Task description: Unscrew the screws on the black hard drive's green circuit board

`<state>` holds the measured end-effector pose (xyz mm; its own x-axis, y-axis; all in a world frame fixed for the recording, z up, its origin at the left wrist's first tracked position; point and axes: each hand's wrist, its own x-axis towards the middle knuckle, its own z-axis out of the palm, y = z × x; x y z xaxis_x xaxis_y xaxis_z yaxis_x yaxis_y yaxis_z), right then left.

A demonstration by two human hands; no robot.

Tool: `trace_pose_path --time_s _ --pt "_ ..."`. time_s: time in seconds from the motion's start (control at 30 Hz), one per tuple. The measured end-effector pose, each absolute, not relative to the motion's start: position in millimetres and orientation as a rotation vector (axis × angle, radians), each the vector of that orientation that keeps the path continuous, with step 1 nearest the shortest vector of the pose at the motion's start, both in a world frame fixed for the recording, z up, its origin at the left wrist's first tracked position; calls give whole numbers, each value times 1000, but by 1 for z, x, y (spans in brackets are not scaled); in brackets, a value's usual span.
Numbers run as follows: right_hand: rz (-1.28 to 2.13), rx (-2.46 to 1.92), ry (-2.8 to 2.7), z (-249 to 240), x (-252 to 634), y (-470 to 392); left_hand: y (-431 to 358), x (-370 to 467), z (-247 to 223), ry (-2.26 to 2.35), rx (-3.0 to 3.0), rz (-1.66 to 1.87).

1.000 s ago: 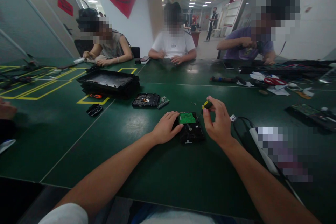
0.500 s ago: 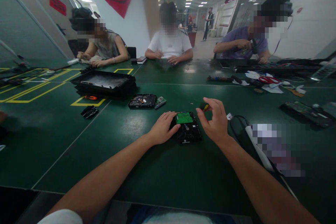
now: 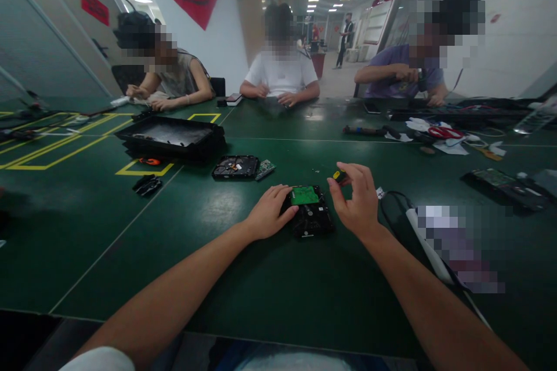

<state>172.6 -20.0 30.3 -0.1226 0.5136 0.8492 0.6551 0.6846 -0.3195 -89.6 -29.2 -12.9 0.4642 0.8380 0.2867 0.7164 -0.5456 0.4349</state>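
In front of me on the table lies a hard drive (image 3: pixel 312 219), underside up, with a green circuit board (image 3: pixel 304 195) at its far end. My left hand (image 3: pixel 273 213) grips the drive's left side, thumb over the top and fingers along the far left edge. Just right of the drive, my right hand (image 3: pixel 357 200) is raised, thumb and fingertips pinched around a small yellow-and-black screwdriver (image 3: pixel 338 175). Only its handle shows; I cannot make out the shaft or whether its tip touches anything.
Beyond my left hand are another hard drive (image 3: pixel 235 167), a loose circuit board (image 3: pixel 265 170) and a black tray (image 3: pixel 174 132). Black pieces (image 3: pixel 148 185) lie further left. A cable (image 3: pixel 394 193) and white bar (image 3: pixel 429 246) flank my right forearm. Several people sit across the table.
The screwdriver handle has turned or tilted in my right fingers, so more yellow shows. My left hand and the hard drive have stayed put.
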Motion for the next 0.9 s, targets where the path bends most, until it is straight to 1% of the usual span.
trace_pose_path --time_s 0.17,0.37,0.57,0.77,0.9 --pt "-46 -921 -1814 29 172 -21 -29 -90 -14 1342 2466 703" --pt "-195 -917 -1758 32 171 -22 -29 -90 -14 1347 2456 698" --pt "-48 -918 -1803 31 171 -22 -30 -90 -13 1353 2447 706" --pt "-209 -914 -1766 34 171 -22 -29 -90 -15 1351 2452 703" --pt "-123 -886 -1806 31 171 -22 -30 -90 -14 1340 2454 710"
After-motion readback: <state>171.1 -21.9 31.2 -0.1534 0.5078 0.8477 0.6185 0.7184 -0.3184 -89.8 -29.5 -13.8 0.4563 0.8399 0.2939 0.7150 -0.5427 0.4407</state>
